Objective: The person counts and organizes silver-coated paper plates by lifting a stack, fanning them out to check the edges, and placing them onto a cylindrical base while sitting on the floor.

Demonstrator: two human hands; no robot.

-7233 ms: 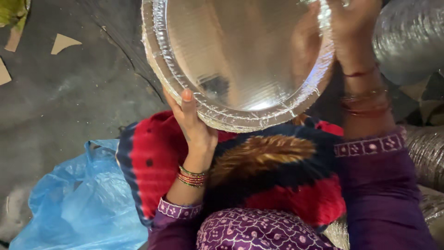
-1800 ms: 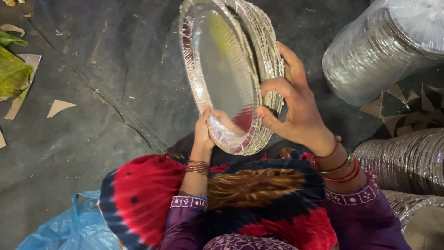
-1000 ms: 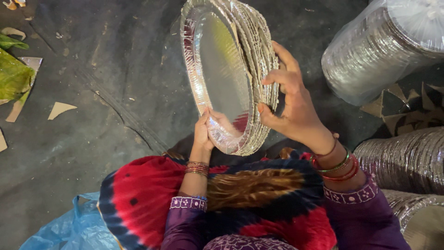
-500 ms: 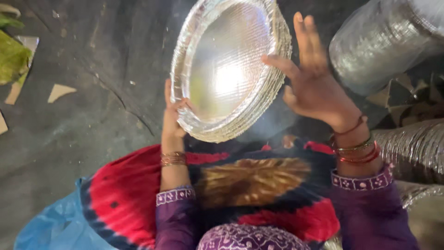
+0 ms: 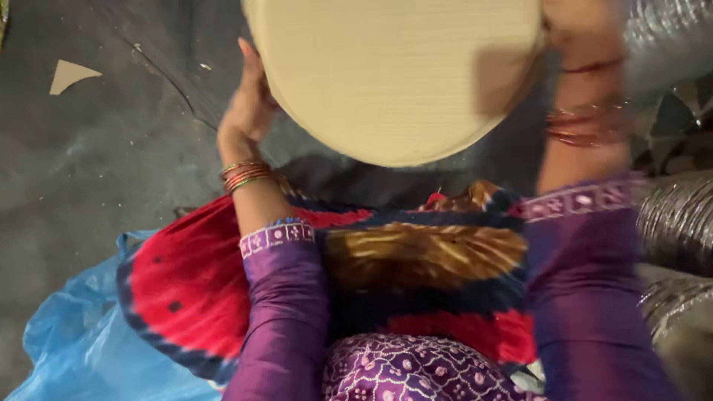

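Note:
I hold a stack of round paper plates (image 5: 401, 74) in front of me, its pale cream underside turned toward the camera. My left hand (image 5: 249, 111) grips the stack's left rim, bangles at the wrist. My right hand (image 5: 583, 33) holds the right rim near the top of the view, blurred by motion, with red bangles on the forearm. Below the plates lies my lap, covered by a red, blue and gold patterned cloth (image 5: 416, 260).
Dark grey floor (image 5: 96, 148) on the left with a cardboard scrap (image 5: 70, 74). A blue plastic bag (image 5: 67, 341) lies at lower left. Silver foil plate stacks (image 5: 676, 223) sit along the right edge.
The plate stack has flipped: half a second ago its shiny silver face showed, now the cream back faces me. Both hands moved up with it, right hand now on the rim.

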